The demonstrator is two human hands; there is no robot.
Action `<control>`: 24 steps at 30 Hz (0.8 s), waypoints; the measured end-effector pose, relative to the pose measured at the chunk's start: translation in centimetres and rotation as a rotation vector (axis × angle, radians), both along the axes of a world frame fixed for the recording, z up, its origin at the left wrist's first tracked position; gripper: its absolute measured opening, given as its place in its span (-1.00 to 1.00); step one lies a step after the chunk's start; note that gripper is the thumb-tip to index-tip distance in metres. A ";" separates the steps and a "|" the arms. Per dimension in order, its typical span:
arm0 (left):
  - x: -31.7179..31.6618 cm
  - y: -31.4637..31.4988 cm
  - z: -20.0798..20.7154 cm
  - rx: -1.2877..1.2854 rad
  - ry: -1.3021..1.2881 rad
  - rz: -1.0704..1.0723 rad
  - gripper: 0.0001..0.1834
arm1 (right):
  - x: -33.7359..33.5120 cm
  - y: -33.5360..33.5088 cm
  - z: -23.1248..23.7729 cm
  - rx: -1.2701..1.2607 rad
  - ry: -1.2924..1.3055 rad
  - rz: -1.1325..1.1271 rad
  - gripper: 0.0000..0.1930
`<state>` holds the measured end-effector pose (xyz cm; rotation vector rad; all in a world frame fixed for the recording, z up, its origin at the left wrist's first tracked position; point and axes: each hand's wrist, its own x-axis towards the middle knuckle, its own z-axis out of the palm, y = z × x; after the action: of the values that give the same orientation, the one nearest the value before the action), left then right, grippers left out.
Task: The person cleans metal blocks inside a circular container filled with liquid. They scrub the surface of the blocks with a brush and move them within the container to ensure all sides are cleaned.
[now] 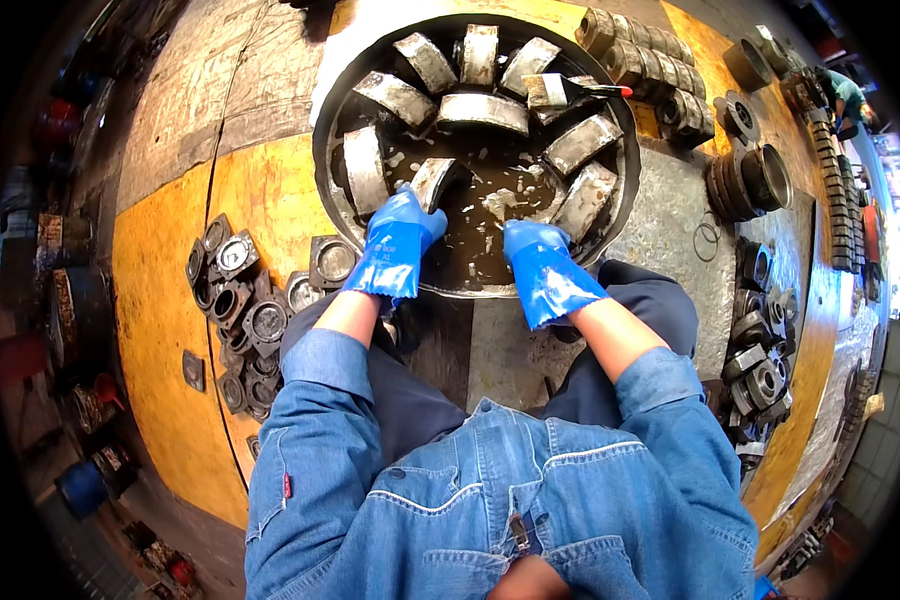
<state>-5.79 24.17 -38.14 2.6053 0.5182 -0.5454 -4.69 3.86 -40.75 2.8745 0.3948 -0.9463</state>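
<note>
Blue rubber gloves cover both my hands. My left hand (pixel 402 228) is closed on the lower end of a curved metal block (pixel 433 182), which stands tilted inside a large round pan (pixel 322 178) of dark, murky liquid. My right hand (pixel 538 245) is curled over the near right part of the pan; whatever its fingers hold, if anything, is hidden. Several similar curved blocks rest in a ring around the pan, one of them (pixel 483 113) lying inside the ring. A brush (pixel 548 91) with a dark, red-tipped handle lies across the blocks at the far right.
Flanged metal parts (pixel 267 322) are piled on the yellow floor boards to my left. Rows of ribbed metal parts (pixel 660 70) and metal rings (pixel 767 176) stand at the far right. More metal parts (pixel 760 380) are heaped at my right. Another person (pixel 846 95) bends at the far right edge.
</note>
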 end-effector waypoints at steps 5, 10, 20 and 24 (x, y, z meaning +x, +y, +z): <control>-0.4 0.2 -0.8 -0.014 -0.012 -0.019 -0.19 | -0.8 -0.5 0.5 0.057 -0.063 -0.022 -0.76; -0.3 0.6 -1.2 -0.022 -0.043 -0.027 -0.24 | -0.8 0.0 1.6 0.049 -0.014 0.003 -0.71; -0.4 0.8 -1.4 -0.036 -0.110 -0.069 -0.27 | -1.1 -0.3 2.7 0.099 -0.059 -0.005 -0.70; -0.2 0.6 -0.9 -0.047 -0.072 -0.071 -0.27 | 0.6 0.2 0.9 -0.095 0.147 -0.013 -0.72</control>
<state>-5.96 24.80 -39.07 2.5953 0.3869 -0.4786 -4.09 4.11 -39.84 2.7349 0.3328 -1.1500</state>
